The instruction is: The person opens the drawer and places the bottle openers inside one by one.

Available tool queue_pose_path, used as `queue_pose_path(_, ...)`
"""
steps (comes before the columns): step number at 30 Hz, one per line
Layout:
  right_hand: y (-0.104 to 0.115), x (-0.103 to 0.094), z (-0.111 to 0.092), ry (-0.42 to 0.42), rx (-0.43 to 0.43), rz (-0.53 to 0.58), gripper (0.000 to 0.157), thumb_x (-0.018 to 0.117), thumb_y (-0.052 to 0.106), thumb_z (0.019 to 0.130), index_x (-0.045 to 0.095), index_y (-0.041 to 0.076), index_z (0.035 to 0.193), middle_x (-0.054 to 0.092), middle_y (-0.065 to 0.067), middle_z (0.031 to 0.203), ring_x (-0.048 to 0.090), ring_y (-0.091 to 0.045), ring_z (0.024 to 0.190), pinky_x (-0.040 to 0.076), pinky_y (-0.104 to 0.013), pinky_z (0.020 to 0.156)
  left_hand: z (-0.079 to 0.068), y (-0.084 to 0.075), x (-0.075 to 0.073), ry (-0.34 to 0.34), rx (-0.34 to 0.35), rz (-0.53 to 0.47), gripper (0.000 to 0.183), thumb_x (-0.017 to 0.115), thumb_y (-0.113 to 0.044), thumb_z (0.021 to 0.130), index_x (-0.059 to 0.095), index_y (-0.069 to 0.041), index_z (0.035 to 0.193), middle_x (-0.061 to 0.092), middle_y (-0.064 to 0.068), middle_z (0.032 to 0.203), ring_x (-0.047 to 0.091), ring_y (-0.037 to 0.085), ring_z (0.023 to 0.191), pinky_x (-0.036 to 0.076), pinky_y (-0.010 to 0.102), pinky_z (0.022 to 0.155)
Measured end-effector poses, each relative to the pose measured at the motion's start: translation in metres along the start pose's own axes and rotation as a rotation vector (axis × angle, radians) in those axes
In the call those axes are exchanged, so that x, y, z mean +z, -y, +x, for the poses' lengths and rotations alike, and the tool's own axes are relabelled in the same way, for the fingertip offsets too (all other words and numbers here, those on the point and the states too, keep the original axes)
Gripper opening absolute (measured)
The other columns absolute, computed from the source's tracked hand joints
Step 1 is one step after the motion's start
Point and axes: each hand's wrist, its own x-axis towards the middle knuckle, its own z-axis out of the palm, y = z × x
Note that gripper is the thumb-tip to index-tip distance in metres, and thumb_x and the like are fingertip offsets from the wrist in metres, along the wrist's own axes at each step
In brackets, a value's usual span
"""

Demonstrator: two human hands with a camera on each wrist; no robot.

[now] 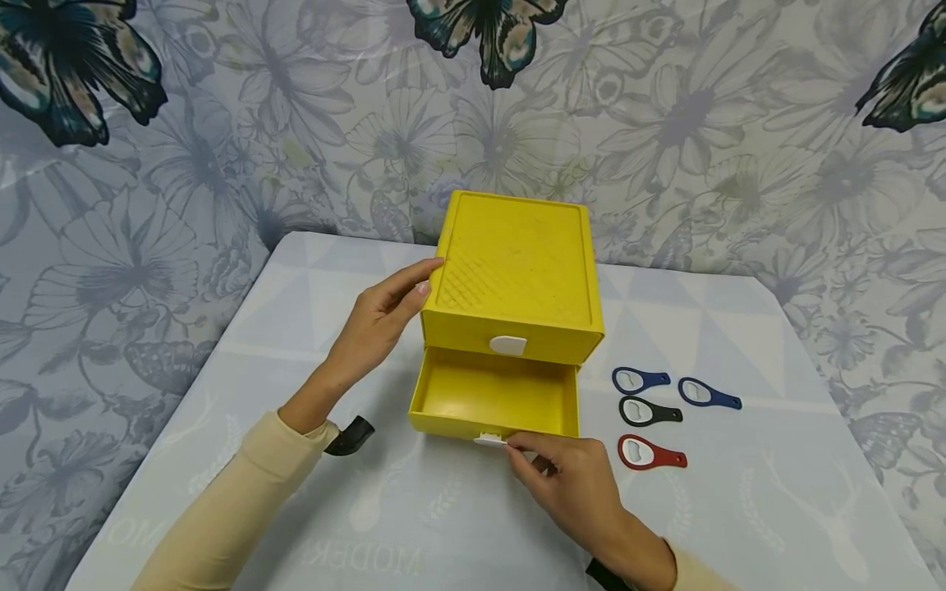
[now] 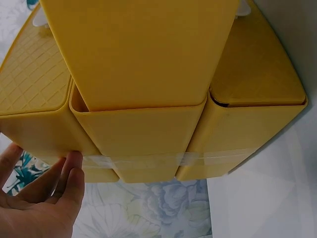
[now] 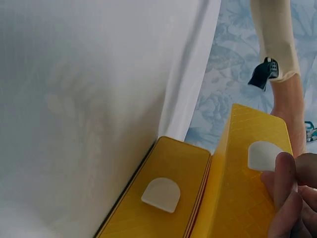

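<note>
On the pale tablecloth [image 1: 458, 513], nearer me than the yellow drawer box [image 1: 517, 254] and somewhat left of it, I can make out faint printed lettering [image 1: 362, 561] starting "MODE", its ending unclear. Much farther left of the box, I see fainter letters [image 1: 136, 532], apparently M and O.

A hand could enter the lower drawer [image 1: 495, 390] from above; the upper drawer [image 1: 461, 331] overhangs its back, the right hand [image 1: 576, 484] crowds its front edge, bottle openers [image 1: 665, 414] flank its right.
</note>
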Motion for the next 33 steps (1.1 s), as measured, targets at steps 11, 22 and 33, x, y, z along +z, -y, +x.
queue_pose_path(11, 0.015, -0.004, -0.017, 0.030, 0.013, 0.000, 0.015, 0.086, 0.007, 0.077, 0.081, 0.016, 0.088, 0.075, 0.011, 0.079, 0.055, 0.012, 0.057, 0.048, -0.005, 0.054, 0.002, 0.000, 0.001, 0.006, 0.010, -0.003, 0.042, 0.046, -0.034, 0.108, 0.048, -0.030, 0.150, 0.046, -0.008, 0.154, 0.042, 0.011, 0.143, 0.039, 0.042, 0.117)
queue_pose_path(22, 0.027, -0.006, -0.036, 0.032, -0.060, 0.015, 0.004, 0.081, 0.017, 0.086, 0.080, 0.017, 0.090, 0.075, 0.009, 0.078, 0.054, 0.011, 0.055, 0.047, -0.004, 0.053, 0.000, 0.001, 0.001, 0.012, 0.009, -0.002, 0.042, 0.046, -0.034, 0.108, 0.047, -0.032, 0.150, 0.044, -0.009, 0.155, 0.041, 0.011, 0.144, 0.038, 0.043, 0.117)
queue_pose_path(33, 0.022, 0.002, -0.046, 0.002, -0.083, 0.000, 0.019, 0.070, 0.033, 0.094, 0.080, 0.017, 0.090, 0.075, 0.009, 0.078, 0.058, 0.009, 0.055, 0.048, -0.005, 0.054, -0.001, 0.001, 0.001, 0.007, 0.018, -0.006, 0.042, 0.045, -0.033, 0.108, 0.047, -0.031, 0.150, 0.044, -0.009, 0.155, 0.041, 0.011, 0.144, 0.038, 0.043, 0.117)
